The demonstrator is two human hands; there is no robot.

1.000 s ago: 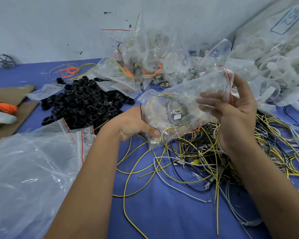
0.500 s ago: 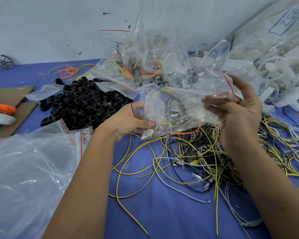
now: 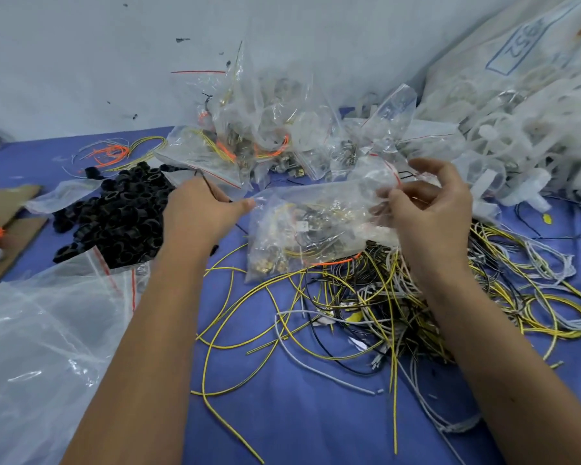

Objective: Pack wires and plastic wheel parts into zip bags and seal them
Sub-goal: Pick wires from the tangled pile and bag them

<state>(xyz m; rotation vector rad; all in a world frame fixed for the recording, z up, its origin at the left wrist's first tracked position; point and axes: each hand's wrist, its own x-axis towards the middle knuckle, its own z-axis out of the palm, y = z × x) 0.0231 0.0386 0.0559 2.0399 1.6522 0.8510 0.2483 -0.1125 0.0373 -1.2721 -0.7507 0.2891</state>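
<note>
Head view: both hands (image 3: 202, 213) (image 3: 430, 213) pinch the zip bag's (image 3: 302, 236) opposite edges.

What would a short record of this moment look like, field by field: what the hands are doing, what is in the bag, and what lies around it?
left hand: grips the left end of the filled zip bag
right hand: pinches the bag's right end, near its red strip
bag contents: yellow wires, small metal parts, a white label
under the bag: loose wire tangle on the blue table
left of the bag: pile of black wheel parts
behind: heap of filled bags
near left: large empty bag
</note>
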